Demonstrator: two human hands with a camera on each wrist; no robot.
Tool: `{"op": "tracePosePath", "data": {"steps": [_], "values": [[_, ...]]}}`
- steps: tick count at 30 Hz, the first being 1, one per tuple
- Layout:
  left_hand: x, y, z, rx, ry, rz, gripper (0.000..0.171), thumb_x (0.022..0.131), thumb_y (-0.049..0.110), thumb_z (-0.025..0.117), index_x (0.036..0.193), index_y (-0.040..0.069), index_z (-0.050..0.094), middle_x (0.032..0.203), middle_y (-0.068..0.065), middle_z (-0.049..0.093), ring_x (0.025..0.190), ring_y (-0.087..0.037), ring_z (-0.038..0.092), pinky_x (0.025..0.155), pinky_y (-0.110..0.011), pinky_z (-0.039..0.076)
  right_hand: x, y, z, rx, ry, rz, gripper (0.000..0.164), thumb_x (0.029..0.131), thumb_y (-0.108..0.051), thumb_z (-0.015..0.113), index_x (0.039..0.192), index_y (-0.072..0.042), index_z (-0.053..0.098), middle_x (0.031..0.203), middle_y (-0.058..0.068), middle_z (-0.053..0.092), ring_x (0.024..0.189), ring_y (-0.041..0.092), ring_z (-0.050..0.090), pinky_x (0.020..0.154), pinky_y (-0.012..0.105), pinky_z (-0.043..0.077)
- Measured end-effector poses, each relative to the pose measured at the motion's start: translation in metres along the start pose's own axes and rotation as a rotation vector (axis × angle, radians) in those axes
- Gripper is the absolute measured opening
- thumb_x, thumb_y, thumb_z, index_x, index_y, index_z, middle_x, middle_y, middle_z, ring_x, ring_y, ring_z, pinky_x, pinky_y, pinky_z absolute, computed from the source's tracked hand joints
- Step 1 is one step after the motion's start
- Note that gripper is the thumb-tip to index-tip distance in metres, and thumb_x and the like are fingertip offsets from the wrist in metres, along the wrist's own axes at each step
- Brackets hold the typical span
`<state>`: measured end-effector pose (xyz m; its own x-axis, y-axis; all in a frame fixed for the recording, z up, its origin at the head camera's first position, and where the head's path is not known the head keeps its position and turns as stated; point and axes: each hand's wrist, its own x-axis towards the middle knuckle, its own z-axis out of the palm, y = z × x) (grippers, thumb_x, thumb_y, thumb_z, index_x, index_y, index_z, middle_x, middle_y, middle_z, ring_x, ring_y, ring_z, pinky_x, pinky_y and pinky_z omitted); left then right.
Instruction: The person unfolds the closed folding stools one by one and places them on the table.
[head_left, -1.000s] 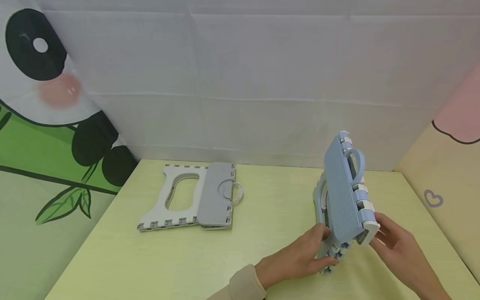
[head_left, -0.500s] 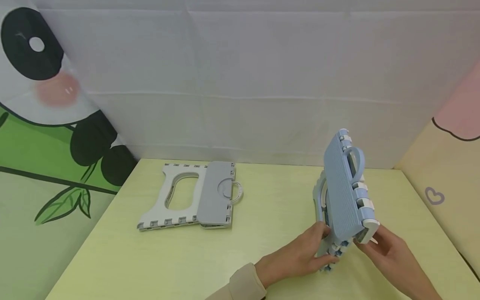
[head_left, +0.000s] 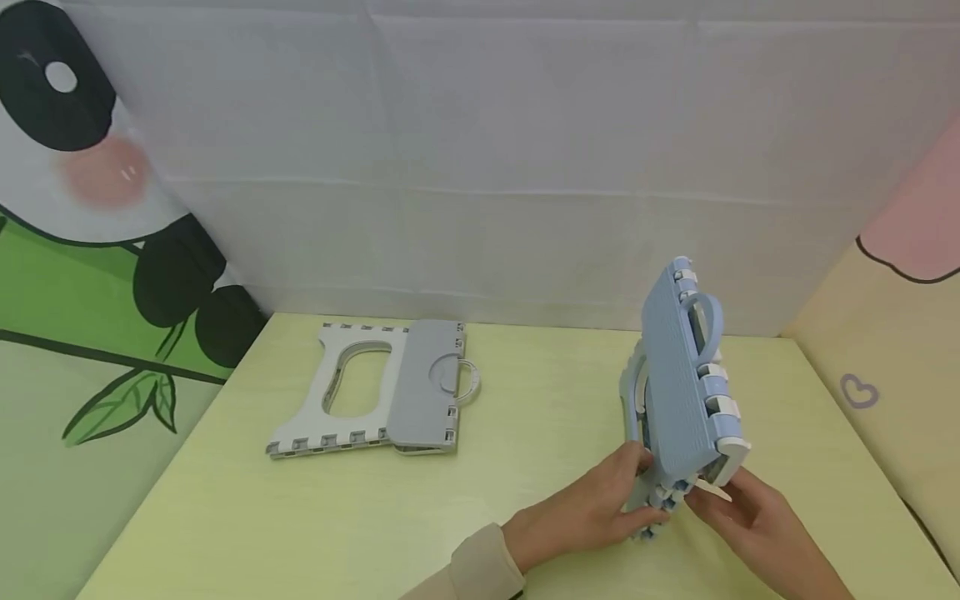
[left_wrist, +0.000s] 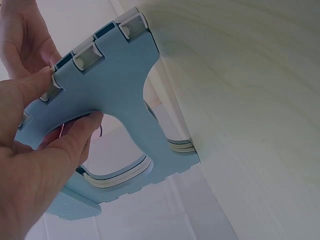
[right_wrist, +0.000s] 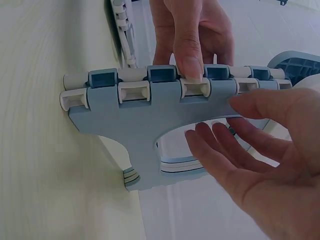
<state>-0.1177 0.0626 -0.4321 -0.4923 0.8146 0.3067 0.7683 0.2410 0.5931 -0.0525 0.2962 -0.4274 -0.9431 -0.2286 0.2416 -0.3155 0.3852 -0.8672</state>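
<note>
A blue and white folding step stool [head_left: 675,375] stands partly folded and tilted at the right of the table, its ribbed top and looped carry handle [head_left: 707,329] facing right. My left hand [head_left: 588,504] grips its lower side panel, with the thumb by the oval opening and the fingers over the hinged edge. Close to the same stool, under the end of the top, my right hand [head_left: 765,525] has loosely bent fingers. In the right wrist view, the right thumb [right_wrist: 255,105] is at the panel and the fingertips lie before the opening.
A second folding stool, grey and white [head_left: 427,383], lies flat on the pale yellow table [head_left: 495,483] left of centre, its ring handle pointing right. Pale cloth [head_left: 480,167] hangs behind the table, with printed panels at both sides.
My right hand has moved left and down from the end of the stool's top to the lower panel. The left hand keeps its hold; the view has shifted slightly.
</note>
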Motion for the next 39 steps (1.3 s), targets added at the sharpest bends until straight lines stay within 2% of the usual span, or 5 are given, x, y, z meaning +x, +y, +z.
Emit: {"op": "tracePosePath", "data": {"steps": [9, 17, 25, 34, 39], "values": [[0.0, -0.003, 0.001, -0.004, 0.005, 0.012, 0.054, 0.101, 0.02, 0.069, 0.135, 0.001, 0.031, 0.132, -0.01, 0.051, 0.119, -0.006, 0.048, 0.103, -0.009, 0.035, -0.002, -0.002, 0.005, -0.032, -0.012, 0.053, 0.06, 0.097, 0.003, 0.067, 0.152, -0.003, 0.045, 0.148, -0.026, 0.045, 0.125, -0.011, 0.05, 0.089, 0.02, 0.055], [0.0, -0.003, 0.0, -0.024, 0.003, 0.012, 0.057, 0.1, 0.019, 0.069, 0.137, 0.001, 0.029, 0.135, -0.011, 0.05, 0.123, -0.006, 0.047, 0.106, -0.011, 0.035, -0.002, 0.0, 0.007, 0.06, -0.032, 0.077, 0.074, 0.094, 0.005, 0.07, 0.158, -0.005, 0.035, 0.151, -0.025, 0.042, 0.124, -0.008, 0.054, 0.09, 0.027, 0.057], [0.0, -0.001, 0.001, -0.017, 0.014, 0.011, 0.058, 0.099, 0.018, 0.07, 0.138, 0.0, 0.03, 0.134, -0.011, 0.052, 0.124, -0.007, 0.048, 0.107, -0.012, 0.035, -0.002, -0.003, 0.015, 0.048, 0.022, 0.091, 0.076, 0.09, 0.003, 0.076, 0.156, -0.008, 0.039, 0.15, -0.022, 0.044, 0.124, -0.01, 0.052, 0.09, 0.025, 0.057], [-0.001, -0.002, 0.002, 0.02, 0.035, 0.037, 0.054, 0.099, 0.018, 0.071, 0.133, 0.0, 0.033, 0.131, -0.011, 0.053, 0.118, -0.007, 0.049, 0.102, -0.009, 0.036, -0.001, 0.001, 0.021, -0.004, 0.069, 0.049, 0.085, 0.087, 0.007, 0.077, 0.159, -0.01, 0.035, 0.151, -0.026, 0.039, 0.128, -0.016, 0.043, 0.091, 0.019, 0.054], [-0.001, -0.003, 0.003, 0.036, 0.046, 0.045, 0.054, 0.099, 0.018, 0.071, 0.133, -0.001, 0.034, 0.13, -0.012, 0.054, 0.119, -0.008, 0.05, 0.103, -0.009, 0.035, 0.0, 0.003, 0.027, 0.008, 0.107, -0.004, 0.085, 0.083, 0.016, 0.075, 0.157, -0.006, 0.038, 0.152, -0.021, 0.042, 0.13, -0.013, 0.044, 0.091, 0.016, 0.053]]}}
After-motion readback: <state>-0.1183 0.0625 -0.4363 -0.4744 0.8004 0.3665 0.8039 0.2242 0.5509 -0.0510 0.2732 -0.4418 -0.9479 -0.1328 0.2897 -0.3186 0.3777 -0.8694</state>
